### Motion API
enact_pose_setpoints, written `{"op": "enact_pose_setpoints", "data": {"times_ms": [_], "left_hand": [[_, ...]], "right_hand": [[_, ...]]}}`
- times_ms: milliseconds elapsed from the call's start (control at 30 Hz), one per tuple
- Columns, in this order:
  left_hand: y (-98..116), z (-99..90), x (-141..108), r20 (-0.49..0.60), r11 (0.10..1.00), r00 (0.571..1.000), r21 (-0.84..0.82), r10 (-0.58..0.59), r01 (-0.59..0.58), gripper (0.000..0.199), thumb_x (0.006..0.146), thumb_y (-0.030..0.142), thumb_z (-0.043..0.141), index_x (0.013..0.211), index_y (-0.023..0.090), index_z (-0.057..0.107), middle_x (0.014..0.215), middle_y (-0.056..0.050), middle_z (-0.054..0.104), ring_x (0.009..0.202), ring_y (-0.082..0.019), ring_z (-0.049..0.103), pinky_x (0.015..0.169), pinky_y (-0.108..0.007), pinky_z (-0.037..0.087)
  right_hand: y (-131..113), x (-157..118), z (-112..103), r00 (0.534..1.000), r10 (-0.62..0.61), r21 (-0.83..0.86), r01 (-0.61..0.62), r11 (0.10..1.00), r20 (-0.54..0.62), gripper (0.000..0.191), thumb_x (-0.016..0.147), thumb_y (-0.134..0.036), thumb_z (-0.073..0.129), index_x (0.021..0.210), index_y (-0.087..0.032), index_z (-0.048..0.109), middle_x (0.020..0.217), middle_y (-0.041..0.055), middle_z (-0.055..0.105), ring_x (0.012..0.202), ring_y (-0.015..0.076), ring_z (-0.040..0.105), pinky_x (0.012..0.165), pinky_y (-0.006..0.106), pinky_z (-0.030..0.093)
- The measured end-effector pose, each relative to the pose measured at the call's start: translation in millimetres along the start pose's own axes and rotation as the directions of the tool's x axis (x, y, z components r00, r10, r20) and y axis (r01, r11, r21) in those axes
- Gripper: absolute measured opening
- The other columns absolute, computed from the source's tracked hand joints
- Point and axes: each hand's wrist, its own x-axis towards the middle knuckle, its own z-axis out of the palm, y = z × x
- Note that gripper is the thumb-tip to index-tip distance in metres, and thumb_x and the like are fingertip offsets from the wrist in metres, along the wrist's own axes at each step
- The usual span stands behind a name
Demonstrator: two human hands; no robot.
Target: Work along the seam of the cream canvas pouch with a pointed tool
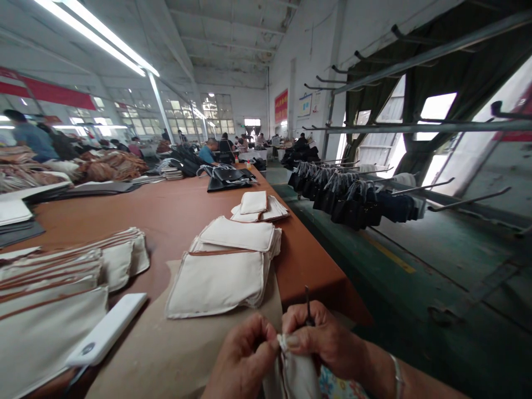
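Note:
At the near table edge, my left hand [248, 350] pinches the top edge of a cream fabric piece [300, 377] with a dark seam line. Close against it, my right hand [320, 332] grips the same edge between thumb and finger. A thin dark pointed tool [308, 302] sticks up from my right fingers; its lower part is hidden, so its kind is unclear. The fabric's lower part hangs out of frame. Just beyond my hands lies a stack of cream fabric pouches [220, 280] with brown edging, on brown paper [166, 343].
More cream pouches [54, 310] lie fanned at left, with a white handheld device [108, 330] and cable on them. A smaller pile [254, 204] and black bags [228, 178] sit farther along the brown table [166, 205]. Black bags [344, 199] hang from a metal rack at right.

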Motion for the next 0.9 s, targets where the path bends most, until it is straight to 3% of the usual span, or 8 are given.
{"op": "enact_pose_setpoints", "data": {"times_ms": [100, 200, 300, 433, 600, 767, 833, 900], "left_hand": [[8.8, -10.7, -1.9, 0.016, 0.983, 0.99, 0.118, 0.141, -0.142, 0.01, 0.074, 0.026, 0.058, 0.081, 0.02, 0.054, 0.086, 0.0, 0.055, 0.085, -0.018, 0.049, 0.075, -0.026, 0.04], [11.5, -22.2, 1.2, 0.203, 0.994, 0.978, 0.092, 0.041, -0.061, 0.021, 0.077, 0.031, 0.057, 0.095, 0.02, 0.059, 0.097, -0.002, 0.06, 0.096, -0.022, 0.052, 0.085, -0.029, 0.041], [7.6, -25.7, 5.3, 0.294, 0.997, 0.956, 0.076, -0.016, -0.007, 0.025, 0.082, 0.04, 0.058, 0.09, 0.016, 0.06, 0.087, -0.002, 0.056, 0.086, -0.019, 0.049, 0.076, -0.027, 0.039], [1.5, -19.1, 8.0, 0.311, 0.998, 0.949, -0.01, -0.052, 0.057, 0.036, 0.079, 0.049, 0.065, 0.079, 0.015, 0.053, 0.07, 0.003, 0.043, 0.066, -0.012, 0.033, 0.058, -0.024, 0.025], [-5.5, -11.5, 10.5, 0.213, 0.994, 0.974, -0.053, -0.079, 0.092, 0.035, 0.073, 0.048, 0.066, 0.07, 0.016, 0.053, 0.062, 0.004, 0.041, 0.059, -0.01, 0.028, 0.053, -0.025, 0.02], [-12.2, -7.7, 10.0, 0.027, 0.998, 0.997, -0.02, -0.066, 0.066, 0.032, 0.076, 0.045, 0.063, 0.072, 0.014, 0.058, 0.063, 0.003, 0.045, 0.059, -0.01, 0.032, 0.054, -0.023, 0.025], [-13.3, -6.0, 8.9, -0.019, 0.998, 0.998, 0.011, -0.054, 0.054, 0.031, 0.077, 0.045, 0.062, 0.072, 0.014, 0.06, 0.063, 0.003, 0.048, 0.06, -0.011, 0.035, 0.055, -0.022, 0.028], [-13.6, -3.9, 8.3, -0.047, 0.999, 0.998, 0.024, -0.032, 0.033, 0.03, 0.078, 0.044, 0.06, 0.071, 0.015, 0.061, 0.062, 0.003, 0.049, 0.06, -0.011, 0.037, 0.054, -0.021, 0.029]], "right_hand": [[-6.0, -0.3, 0.8, 0.998, 0.047, 0.016, -0.048, 0.999, 0.035, 0.031, 0.073, -0.039, 0.078, 0.076, -0.011, 0.065, 0.062, -0.0037, 0.048, 0.053, 0.0064, 0.035, 0.049, 0.02, 0.026], [-12.9, -1.2, 2.7, 0.996, 0.081, 0.032, -0.082, 0.996, 0.03, 0.032, 0.071, -0.04, 0.079, 0.075, -0.011, 0.064, 0.058, -0.0045, 0.047, 0.05, 0.0056, 0.035, 0.047, 0.019, 0.026], [-16.2, -2.1, 3.1, 0.995, 0.101, 0.002, -0.101, 0.995, 0.027, 0.034, 0.071, -0.042, 0.079, 0.075, -0.012, 0.063, 0.056, -0.005, 0.047, 0.047, 0.0054, 0.035, 0.045, 0.018, 0.026], [-16.4, -1.8, 1.6, 0.995, 0.091, -0.089, -0.087, 0.992, 0.037, 0.034, 0.077, -0.044, 0.075, 0.078, -0.013, 0.062, 0.055, -0.0064, 0.044, 0.047, 0.0059, 0.034, 0.046, 0.019, 0.025], [-23.9, -3.6, 0.0, 1.0, -0.029, -0.375, 0.026, 0.927, -0.001, 0.034, 0.084, -0.045, 0.069, 0.083, -0.012, 0.062, 0.069, -0.0021, 0.051, 0.063, 0.0097, 0.042, 0.057, 0.022, 0.034], [-52.8, -21.7, -0.8, 0.98, -0.197, -0.625, 0.137, 0.769, -0.027, 0.037, 0.1, -0.042, 0.045, 0.126, -0.018, 0.055, 0.114, 0.0086, 0.062, 0.104, 0.0203, 0.057, 0.092, 0.032, 0.045], [-63.6, -30.1, 0.0, 0.983, -0.182, -0.708, 0.139, 0.692, 0.015, 0.034, 0.103, -0.036, 0.035, 0.123, -0.021, 0.059, 0.117, 0.0085, 0.063, 0.11, 0.02, 0.058, 0.097, 0.032, 0.043], [-67.7, -35.8, 0.6, 0.99, -0.103, -0.798, 0.135, 0.587, 0.092, 0.032, 0.101, -0.03, 0.035, 0.111, -0.02, 0.064, 0.105, 0.0075, 0.068, 0.097, 0.0192, 0.063, 0.088, 0.029, 0.047]]}}
